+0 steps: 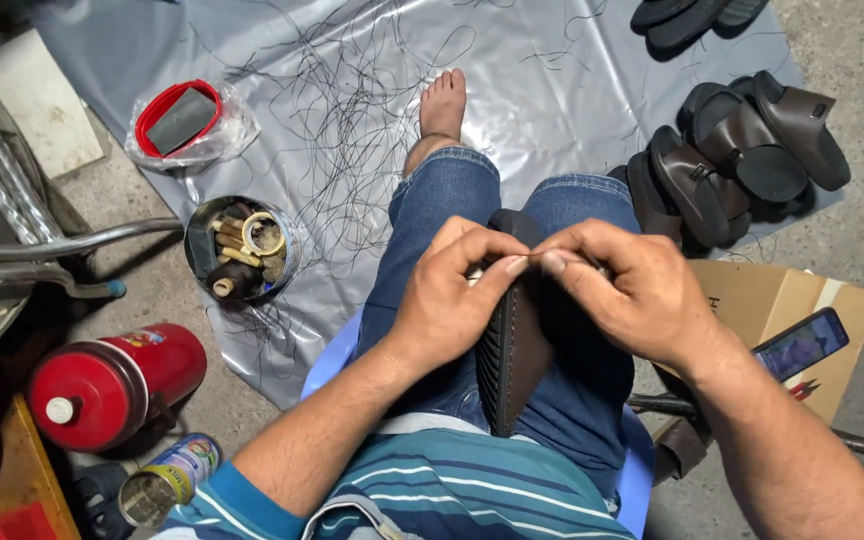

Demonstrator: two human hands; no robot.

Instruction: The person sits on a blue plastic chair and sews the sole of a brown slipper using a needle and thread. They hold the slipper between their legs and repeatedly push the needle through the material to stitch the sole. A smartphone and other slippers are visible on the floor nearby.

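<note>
A dark brown sandal sole (514,345) stands on edge between the person's knees, its ribbed tread facing nine o'clock. Both hands meet at its upper end: the left hand (447,300) has thumb and forefinger pressed together near the rim, and the right hand (627,290) pinches its fingertips shut on something too thin to make out, touching the left fingertips.

The person wears blue jeans and sits on a blue plastic stool (337,355), one bare foot (442,105) stretched toward twelve o'clock.

Under the foot a grey plastic sheet (572,70) covers a rough concrete floor (857,40), strewn with loose black threads (352,120).

At two o'clock a cluster of finished brown sandals (732,150) lies on the sheet's edge, with more dark sandals (687,18) at one o'clock. At three o'clock a cardboard box (752,295) carries a phone (800,343).

At ten o'clock a round metal tin (242,248) holds spools, a roll of tape and small tools. Farther toward eleven o'clock a red tub (180,118) sits inside a clear plastic bag, with a grey block in it.

At eight o'clock a red cylindrical flask (112,385) lies on its side, and a printed can (167,480) rests near seven o'clock. Metal tubing (62,245) runs in from nine o'clock.
</note>
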